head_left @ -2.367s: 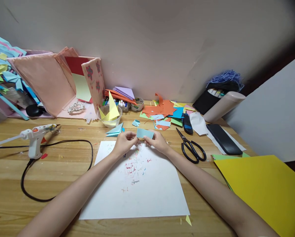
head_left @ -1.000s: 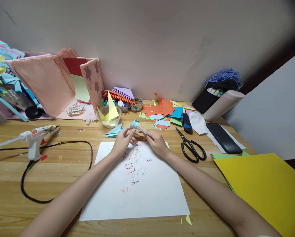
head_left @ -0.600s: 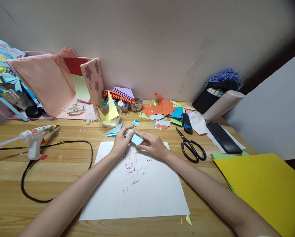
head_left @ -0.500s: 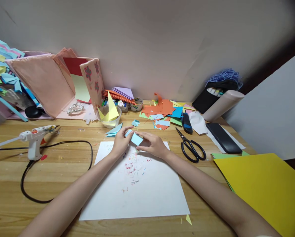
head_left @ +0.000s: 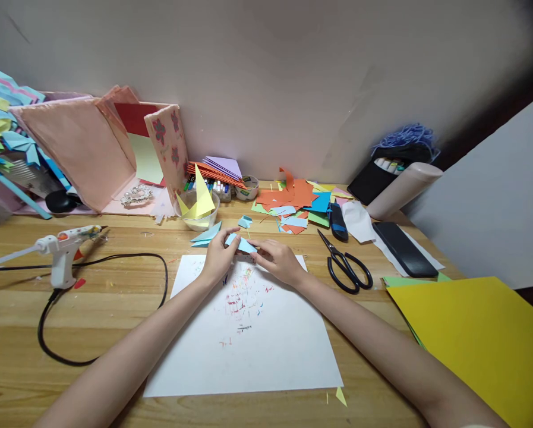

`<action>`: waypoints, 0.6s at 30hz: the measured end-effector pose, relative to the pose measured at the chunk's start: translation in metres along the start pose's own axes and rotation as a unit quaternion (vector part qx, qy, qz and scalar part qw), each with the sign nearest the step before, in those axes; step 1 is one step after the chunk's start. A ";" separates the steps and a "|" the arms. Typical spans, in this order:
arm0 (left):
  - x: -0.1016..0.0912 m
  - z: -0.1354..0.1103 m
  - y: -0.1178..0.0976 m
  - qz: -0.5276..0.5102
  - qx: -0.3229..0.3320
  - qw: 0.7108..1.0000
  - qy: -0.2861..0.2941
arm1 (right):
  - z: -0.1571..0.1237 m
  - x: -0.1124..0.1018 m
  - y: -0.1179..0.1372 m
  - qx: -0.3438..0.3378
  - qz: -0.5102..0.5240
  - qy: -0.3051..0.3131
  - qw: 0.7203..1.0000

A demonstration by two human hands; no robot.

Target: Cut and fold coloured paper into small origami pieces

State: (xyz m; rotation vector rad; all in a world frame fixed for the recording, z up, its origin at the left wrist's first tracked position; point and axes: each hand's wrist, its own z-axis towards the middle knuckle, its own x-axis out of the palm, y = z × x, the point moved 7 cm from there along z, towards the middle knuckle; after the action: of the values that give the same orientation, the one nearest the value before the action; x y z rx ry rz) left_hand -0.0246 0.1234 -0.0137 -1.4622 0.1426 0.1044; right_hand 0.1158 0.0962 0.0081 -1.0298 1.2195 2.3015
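Note:
A small folded piece of light blue paper [head_left: 243, 244] is held between my two hands, over the far edge of a white sheet [head_left: 248, 356] marked with coloured smudges. My left hand [head_left: 221, 252] pinches its left end between thumb and fingers. At the right end, my right hand [head_left: 277, 259] has thumb and fingertips closed on the paper. Just left of my left hand lie light blue folded papers [head_left: 206, 236]. A smaller light blue scrap [head_left: 245, 222] rests beyond my fingers.
A glue gun [head_left: 63, 255] with a looping black cord stands at left. Black-handled scissors [head_left: 344, 261] lie right of the sheet, near a utility knife [head_left: 337, 223] and paper scraps [head_left: 293, 199]. A plastic cup [head_left: 197, 217] holds yellow paper. Yellow card [head_left: 475, 339] covers the right front.
The blue paper has gone from a broad, square-looking face to a narrower, pointed shape. My right fingers have shifted slightly along its right end; my left hand stays nearly still.

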 end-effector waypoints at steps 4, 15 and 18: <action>0.003 -0.001 0.000 -0.004 -0.006 1.000 0.018 | 0.000 0.001 -0.001 -0.015 -0.021 -0.016 1.000; 0.013 -0.007 -0.007 0.021 0.011 0.996 0.091 | -0.001 0.000 -0.007 -0.016 -0.053 -0.066 0.996; 0.008 -0.010 -0.020 0.060 0.063 0.995 0.050 | 0.000 -0.005 -0.015 0.038 0.002 -0.084 0.996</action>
State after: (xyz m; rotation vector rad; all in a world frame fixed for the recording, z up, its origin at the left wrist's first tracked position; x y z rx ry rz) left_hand -0.0134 0.1111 0.0035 -1.3336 0.3142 0.1172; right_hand 0.1278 0.1046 0.0029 -0.7912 1.2328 2.2730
